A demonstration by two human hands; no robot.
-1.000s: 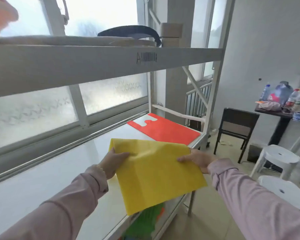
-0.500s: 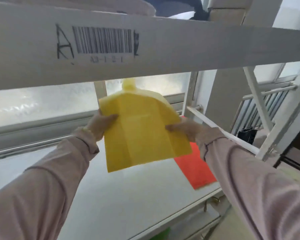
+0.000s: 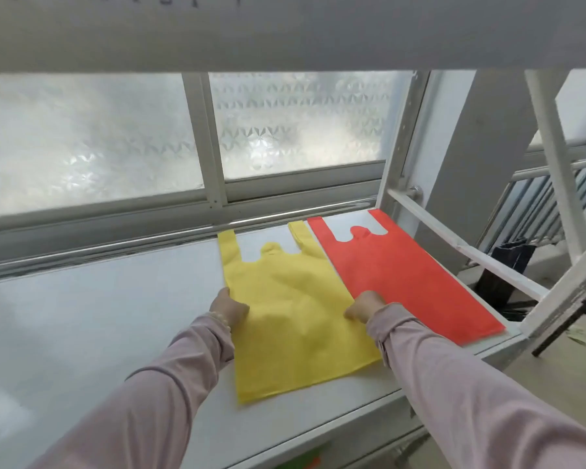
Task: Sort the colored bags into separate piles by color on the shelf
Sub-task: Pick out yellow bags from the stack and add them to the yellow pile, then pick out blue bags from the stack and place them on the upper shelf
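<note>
Yellow bag (image 3: 285, 319) lies flat on the shelf (image 3: 99, 316), one of two bags. The one orange-red bag (image 3: 396, 272) lies just beside it, at the shelf's right end. The left hand (image 3: 229, 308) and right hand (image 3: 364, 306) rest on the yellow bag's side edges; whether they pinch or press, I cannot tell. Writing on the upper beam (image 3: 318, 35) is cut off and unreadable.

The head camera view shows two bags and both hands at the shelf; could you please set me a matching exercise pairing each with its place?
Things:
1. yellow bag
2. red bag
3. left hand
4. right hand

Places:
A. flat at the right end of the shelf
B. on the yellow bag's left edge
C. flat on the shelf, just left of the red bag
D. on the yellow bag's right edge, next to the red bag

Pairs: 1-C, 2-A, 3-B, 4-D
</note>
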